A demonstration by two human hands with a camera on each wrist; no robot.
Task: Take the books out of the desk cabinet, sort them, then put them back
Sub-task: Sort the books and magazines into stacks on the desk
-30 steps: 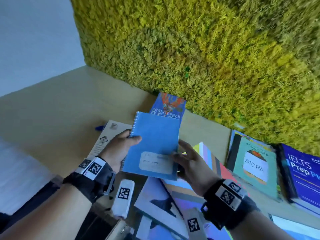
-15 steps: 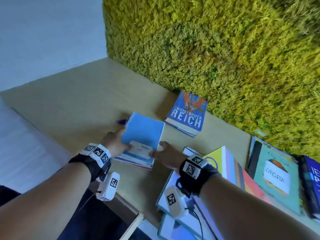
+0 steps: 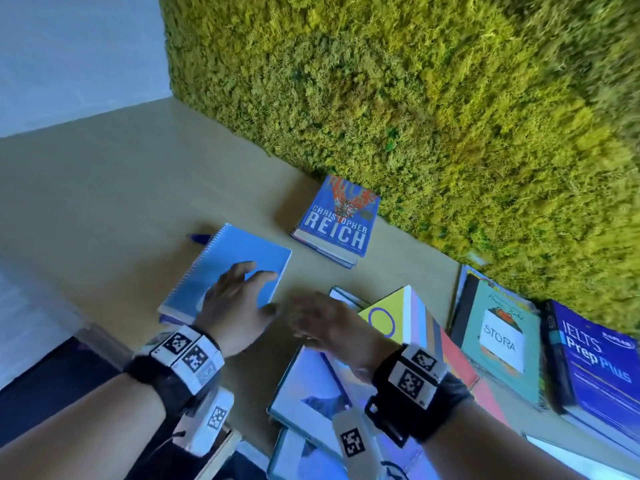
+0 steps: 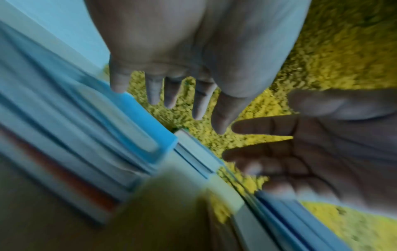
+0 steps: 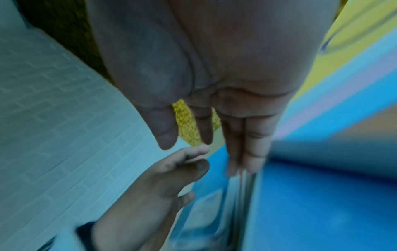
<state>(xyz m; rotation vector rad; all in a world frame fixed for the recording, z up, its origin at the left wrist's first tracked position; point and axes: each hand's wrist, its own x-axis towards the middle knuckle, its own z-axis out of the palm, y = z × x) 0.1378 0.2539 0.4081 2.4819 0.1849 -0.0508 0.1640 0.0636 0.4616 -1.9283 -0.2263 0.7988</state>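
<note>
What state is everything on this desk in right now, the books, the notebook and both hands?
Blue spiral notebook: closed, flat atop a small pile.
Blue Christopher Reich hardcover: closed, lying alone by the moss wall.
Green STORA notebook: closed, flat.
Dark blue IELTS book: closed, flat.
Left hand: fingers spread, holding nothing.
Right hand: blurred, fingers straight, empty.

right hand (image 3: 322,323) motion-blurred, pen (image 3: 199,238) mostly hidden — under spiral notebook (image 3: 228,268)

Two hands (image 3: 239,306) (image 3: 325,327), one blue pen (image 3: 199,238), several books (image 3: 337,220).
</note>
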